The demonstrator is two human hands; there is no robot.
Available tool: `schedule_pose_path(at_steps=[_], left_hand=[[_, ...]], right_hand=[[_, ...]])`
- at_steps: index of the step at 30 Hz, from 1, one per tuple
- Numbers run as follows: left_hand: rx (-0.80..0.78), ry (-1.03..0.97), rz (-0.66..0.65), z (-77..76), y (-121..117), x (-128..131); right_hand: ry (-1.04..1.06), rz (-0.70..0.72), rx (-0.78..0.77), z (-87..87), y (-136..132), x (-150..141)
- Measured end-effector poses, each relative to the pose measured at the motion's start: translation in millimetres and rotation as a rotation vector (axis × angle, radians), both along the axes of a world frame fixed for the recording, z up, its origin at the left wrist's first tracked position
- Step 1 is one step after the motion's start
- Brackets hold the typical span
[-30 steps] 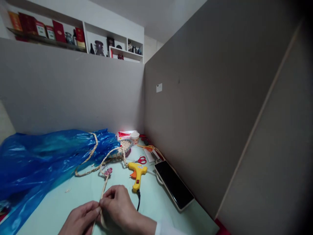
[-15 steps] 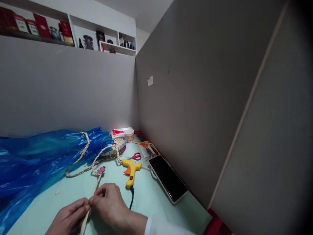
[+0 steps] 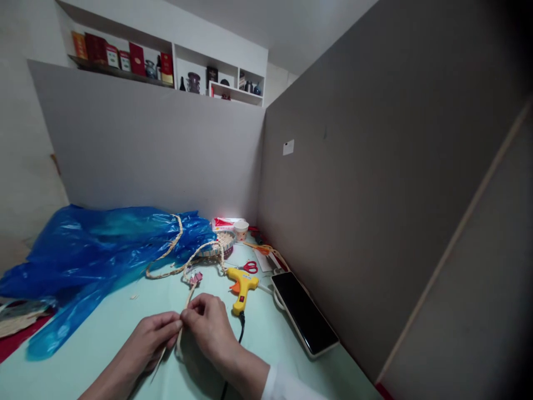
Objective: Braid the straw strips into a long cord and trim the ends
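My left hand [image 3: 156, 336] and my right hand [image 3: 210, 328] meet fingertip to fingertip, both pinching a pale straw strand [image 3: 190, 293] just above the table. Below the fingers the strand hangs as a looser end, and a thin tail sticks out under my left hand. Its far end reaches a small pink piece [image 3: 195, 278] that looks like a clip; how it grips is too small to tell. From there a braided straw cord [image 3: 195, 253] loops back over the table. To the right of my right hand lies a yellow glue gun [image 3: 242, 286] with an orange trigger.
Blue plastic sheeting [image 3: 112, 239] covers the left back. Red-handled scissors [image 3: 250, 267], a woven basket [image 3: 227, 240] and a paper cup [image 3: 241, 230] stand behind the glue gun. A dark-screened phone [image 3: 306, 314] lies by the right partition [image 3: 353, 194]. A black cable [image 3: 242, 328] runs beside my right wrist.
The view has swung left, so everything sits further right. My hands still pinch the strand; its lower part, a broad strip before, now shows a thin tail and a loose end.
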State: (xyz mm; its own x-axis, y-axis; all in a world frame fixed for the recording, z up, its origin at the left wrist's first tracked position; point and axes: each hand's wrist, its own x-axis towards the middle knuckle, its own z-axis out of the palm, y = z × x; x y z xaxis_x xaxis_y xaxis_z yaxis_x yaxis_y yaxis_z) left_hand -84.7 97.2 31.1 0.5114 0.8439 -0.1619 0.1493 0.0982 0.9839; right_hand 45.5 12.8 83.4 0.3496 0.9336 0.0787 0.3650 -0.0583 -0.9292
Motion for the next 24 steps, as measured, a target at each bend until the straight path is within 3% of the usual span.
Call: schedule_pose_path(at_steps=[7,10,16,24], left_hand=[[0.039,-0.014,0.034,25.0,-3,-4],[0.092,-0.033,0.097,29.8,-5,-6],[0.075,-0.038,0.226,30.4,-9,-5],[-0.021,-0.074,0.391,37.4,-6,-17]], right_hand=[[-0.376,-0.044,-0.012,38.3,17,34],[-0.548,0.031,-0.094,51.9,37,45],[-0.758,0.209,-0.241,41.8,74,39],[-0.902,0.248,-0.195,37.2,97,46]])
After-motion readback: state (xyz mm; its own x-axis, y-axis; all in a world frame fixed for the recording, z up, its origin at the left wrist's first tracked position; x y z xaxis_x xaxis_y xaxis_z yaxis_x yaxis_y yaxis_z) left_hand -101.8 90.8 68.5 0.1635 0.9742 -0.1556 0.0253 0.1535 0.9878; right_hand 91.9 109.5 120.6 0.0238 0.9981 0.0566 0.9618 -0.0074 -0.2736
